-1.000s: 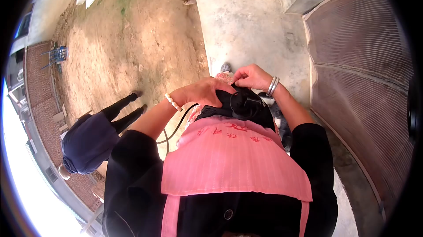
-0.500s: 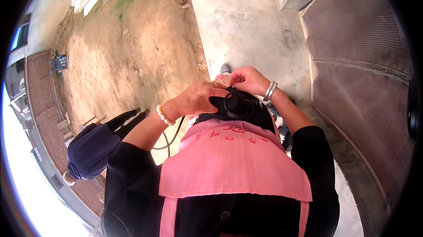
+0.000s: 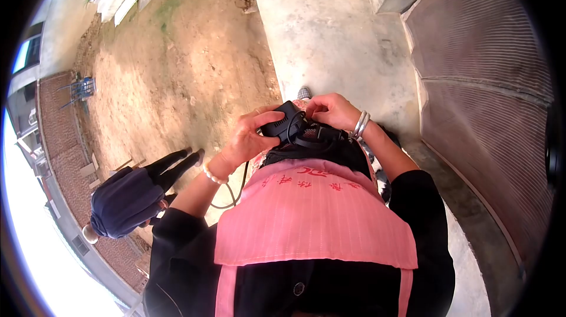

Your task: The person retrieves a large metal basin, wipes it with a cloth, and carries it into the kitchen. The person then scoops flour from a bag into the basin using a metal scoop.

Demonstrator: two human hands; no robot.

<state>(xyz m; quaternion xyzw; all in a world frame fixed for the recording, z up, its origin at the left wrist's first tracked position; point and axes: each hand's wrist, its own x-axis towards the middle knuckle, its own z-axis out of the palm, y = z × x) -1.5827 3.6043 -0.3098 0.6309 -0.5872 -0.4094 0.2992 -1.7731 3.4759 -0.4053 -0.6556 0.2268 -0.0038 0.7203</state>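
A black box-like device [image 3: 284,121] with slots in its side is in my left hand [image 3: 246,139], thumb and fingers on either side of it. A black cable loops round the device and hangs down at the left. My right hand [image 3: 335,111] is closed in a pinch at the edge of a black mesh bag [image 3: 321,140] at my waist; what its fingertips hold is hidden. The bag lies against the pink apron [image 3: 312,211], which has red lettering.
Another person [image 3: 127,199] in dark clothes bends over on the dirt ground [image 3: 188,52] at the left. A concrete strip [image 3: 330,28] runs ahead, beside a ribbed brown sheet [image 3: 483,40] at the right. A blue metal object [image 3: 82,88] stands at far left.
My left hand has drawn back left and tilted the device, so its slotted side shows. My right hand stays close to the bag's edge. The other person has shifted slightly in view.
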